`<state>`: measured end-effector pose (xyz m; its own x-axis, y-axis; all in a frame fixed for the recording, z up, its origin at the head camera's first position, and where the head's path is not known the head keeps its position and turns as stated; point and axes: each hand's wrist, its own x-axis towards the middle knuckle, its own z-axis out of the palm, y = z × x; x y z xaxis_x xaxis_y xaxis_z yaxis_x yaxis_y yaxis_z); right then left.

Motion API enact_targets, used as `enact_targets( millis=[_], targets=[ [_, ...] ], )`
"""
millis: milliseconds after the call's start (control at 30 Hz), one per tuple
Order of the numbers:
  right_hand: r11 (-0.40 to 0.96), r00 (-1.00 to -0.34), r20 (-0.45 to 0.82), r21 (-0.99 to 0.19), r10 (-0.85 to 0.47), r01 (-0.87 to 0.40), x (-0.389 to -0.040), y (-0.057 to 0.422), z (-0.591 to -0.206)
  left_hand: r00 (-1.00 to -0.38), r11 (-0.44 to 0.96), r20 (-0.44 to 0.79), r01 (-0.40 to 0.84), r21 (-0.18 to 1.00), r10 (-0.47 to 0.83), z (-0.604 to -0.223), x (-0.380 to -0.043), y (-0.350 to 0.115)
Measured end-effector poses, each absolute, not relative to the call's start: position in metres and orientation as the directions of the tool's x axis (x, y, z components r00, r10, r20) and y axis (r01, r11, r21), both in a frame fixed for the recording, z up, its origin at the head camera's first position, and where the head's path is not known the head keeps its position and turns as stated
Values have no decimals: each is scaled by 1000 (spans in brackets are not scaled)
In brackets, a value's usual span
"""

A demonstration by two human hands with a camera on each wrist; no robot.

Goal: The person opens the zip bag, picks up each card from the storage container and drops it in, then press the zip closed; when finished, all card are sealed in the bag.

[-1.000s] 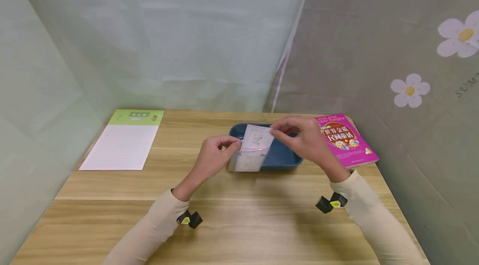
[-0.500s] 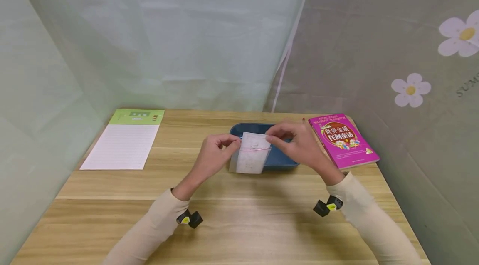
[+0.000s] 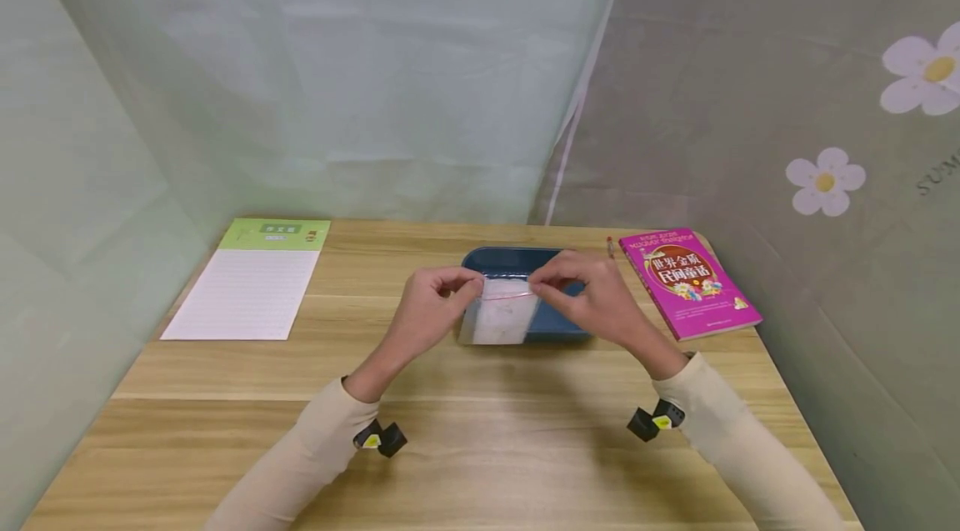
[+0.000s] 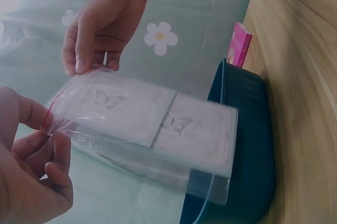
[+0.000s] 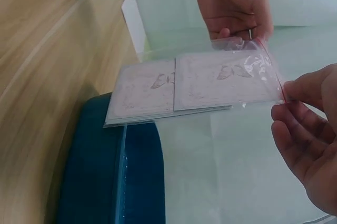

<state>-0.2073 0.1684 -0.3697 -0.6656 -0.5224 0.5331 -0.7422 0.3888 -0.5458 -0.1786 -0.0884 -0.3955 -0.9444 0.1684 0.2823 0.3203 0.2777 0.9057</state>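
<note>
A clear zip-lock bag (image 3: 510, 295) with a red line along its mouth hangs in front of a dark blue bin (image 3: 558, 321). Inside it are pale paper cards (image 4: 131, 108) with butterfly prints; one card (image 5: 221, 79) overlaps those behind it in the right wrist view. My left hand (image 3: 431, 310) pinches the mouth's left end between thumb and forefinger. At the right end, my right hand (image 3: 600, 302) pinches the mouth the same way. Fingertips cover both top corners of the bag. In both wrist views the bag's lower end extends over the bin's rim.
At the left back lies a lined writing pad (image 3: 243, 289) with a green header. A pink book (image 3: 690, 285) lies right of the bin, with a small red-tipped item (image 3: 611, 247) beside it. Fabric walls (image 3: 420, 97) enclose the wooden table (image 3: 480, 431).
The upper card has slid down into the bag. My right hand has moved down and left, from the card's top corner to the bag's mouth. My left hand stays in place.
</note>
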Motion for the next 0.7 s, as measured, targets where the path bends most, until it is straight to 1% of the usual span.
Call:
enact_targets(
  millis=[133, 367, 700],
  targets=[
    [386, -657, 525, -539, -542, -749, -208, 169, -371, -948, 275, 273, 309, 910, 163, -394, -178, -88],
    [391, -660, 489, -545, -570, -742, -208, 171, -371, -944, 274, 281, 320, 907, 174, -395, -179, -87],
    [389, -674, 451, -573, -586, -722, -209, 171, -372, -950, 316, 255, 302, 900, 181, -395, -179, -86]
  ],
)
